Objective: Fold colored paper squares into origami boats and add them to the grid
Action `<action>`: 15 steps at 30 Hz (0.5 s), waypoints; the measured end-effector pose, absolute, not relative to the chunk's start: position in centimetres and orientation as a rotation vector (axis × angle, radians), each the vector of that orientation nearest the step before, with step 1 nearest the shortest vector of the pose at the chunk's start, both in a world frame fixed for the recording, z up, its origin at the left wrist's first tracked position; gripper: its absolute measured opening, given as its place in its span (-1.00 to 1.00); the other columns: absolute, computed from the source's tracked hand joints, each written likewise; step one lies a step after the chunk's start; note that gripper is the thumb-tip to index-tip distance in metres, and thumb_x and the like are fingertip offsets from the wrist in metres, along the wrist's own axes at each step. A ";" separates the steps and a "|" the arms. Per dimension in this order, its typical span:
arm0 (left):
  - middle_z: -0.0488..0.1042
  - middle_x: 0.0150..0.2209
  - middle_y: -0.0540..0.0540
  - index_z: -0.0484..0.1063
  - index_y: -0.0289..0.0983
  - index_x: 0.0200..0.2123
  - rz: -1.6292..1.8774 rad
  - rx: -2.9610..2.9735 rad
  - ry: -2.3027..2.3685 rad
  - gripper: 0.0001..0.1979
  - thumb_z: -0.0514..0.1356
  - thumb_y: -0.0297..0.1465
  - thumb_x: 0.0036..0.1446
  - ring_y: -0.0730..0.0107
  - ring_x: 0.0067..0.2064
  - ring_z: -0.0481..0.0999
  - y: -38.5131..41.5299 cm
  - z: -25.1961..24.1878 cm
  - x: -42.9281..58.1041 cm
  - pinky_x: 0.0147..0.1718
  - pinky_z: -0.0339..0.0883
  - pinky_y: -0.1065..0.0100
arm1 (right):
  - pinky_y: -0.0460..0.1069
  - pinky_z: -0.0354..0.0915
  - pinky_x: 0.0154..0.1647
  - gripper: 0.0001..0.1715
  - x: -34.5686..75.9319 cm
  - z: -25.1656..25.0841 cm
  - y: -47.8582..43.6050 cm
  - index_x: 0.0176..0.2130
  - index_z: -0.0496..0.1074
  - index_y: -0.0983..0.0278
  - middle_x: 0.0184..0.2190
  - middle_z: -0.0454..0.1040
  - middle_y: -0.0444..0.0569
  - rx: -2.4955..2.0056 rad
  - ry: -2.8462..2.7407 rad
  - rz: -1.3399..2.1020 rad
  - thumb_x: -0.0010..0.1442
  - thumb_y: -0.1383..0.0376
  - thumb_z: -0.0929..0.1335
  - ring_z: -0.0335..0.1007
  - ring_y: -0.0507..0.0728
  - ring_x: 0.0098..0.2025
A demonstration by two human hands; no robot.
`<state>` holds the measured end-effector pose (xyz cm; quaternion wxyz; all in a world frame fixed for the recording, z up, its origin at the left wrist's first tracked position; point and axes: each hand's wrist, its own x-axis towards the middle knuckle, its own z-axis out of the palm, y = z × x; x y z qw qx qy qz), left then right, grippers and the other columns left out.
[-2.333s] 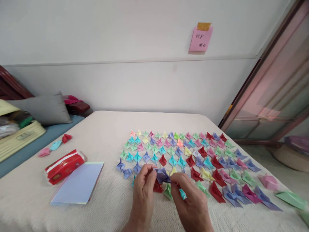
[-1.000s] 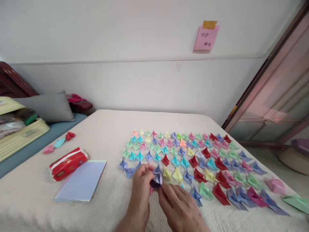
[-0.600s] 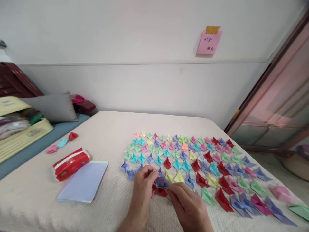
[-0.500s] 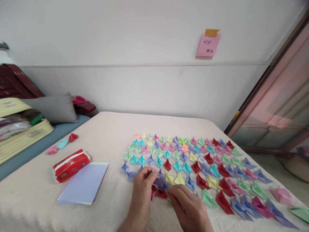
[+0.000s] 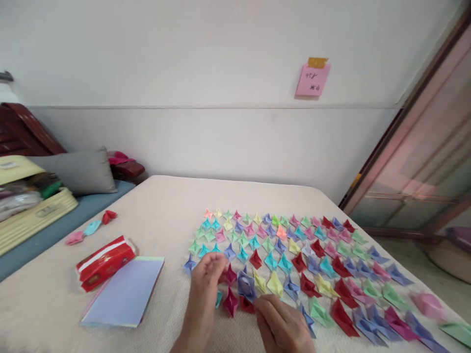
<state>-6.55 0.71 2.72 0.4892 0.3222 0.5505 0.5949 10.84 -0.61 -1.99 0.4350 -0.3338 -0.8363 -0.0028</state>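
Note:
Folded paper boats in many colours stand in rows on the cream cloth (image 5: 176,211). My right hand (image 5: 281,321) pinches the lower corner of a purple paper boat (image 5: 246,285), which is tilted with its hollow showing. To the left, my left hand (image 5: 208,282) is apart from that boat, its fingers loosely curled and nothing seen between them. Close to its thumb is a magenta boat (image 5: 230,275); another magenta boat (image 5: 230,303) lies nearer me. A red boat (image 5: 246,305) is partly hidden below the purple one.
A red packet (image 5: 106,262) rests against a stack of lilac paper (image 5: 123,291) on the left. Beyond it lie three small folded pieces (image 5: 91,227). Farther left are a grey pillow (image 5: 79,171) and an open yellow case (image 5: 47,211). A pink note (image 5: 312,81) hangs on the wall.
My left hand has let go of the purple boat and moved left. The magenta boats now show between my hands. The camera view has shifted slightly.

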 end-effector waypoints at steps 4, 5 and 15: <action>0.53 -0.38 -0.06 0.49 -0.28 -0.31 1.455 0.755 1.379 -0.68 0.31 -0.14 0.00 0.25 -0.27 0.49 1.3 2.0 -7.3 -0.29 0.34 0.35 | -0.08 0.24 -0.51 -0.74 10.1 -0.9 -1.5 -0.34 0.40 0.24 -0.50 0.50 -0.05 -0.919 -2.060 -0.034 0.22 0.53 0.22 0.40 0.07 -0.54; 0.53 -0.38 -0.04 0.49 -0.28 -0.30 1.450 0.776 1.370 -0.67 0.32 -0.14 -0.02 0.25 -0.27 0.49 1.5 1.8 -7.3 -0.29 0.34 0.35 | -0.08 0.23 -0.52 -0.74 10.0 -0.5 -1.7 -0.36 0.40 0.24 -0.51 0.49 -0.05 -0.923 -2.056 -0.048 0.21 0.52 0.23 0.40 0.07 -0.54; 0.57 -0.40 -0.05 0.51 -0.30 -0.32 1.326 0.770 1.292 -0.65 0.39 -0.17 -0.12 0.27 -0.32 0.52 2.7 -0.3 -8.4 -0.34 0.37 0.38 | -0.12 0.21 -0.51 -0.74 13.0 4.2 -2.6 -0.40 0.40 0.26 -0.55 0.45 -0.08 -1.052 -1.936 -0.150 0.27 0.48 0.24 0.39 0.04 -0.54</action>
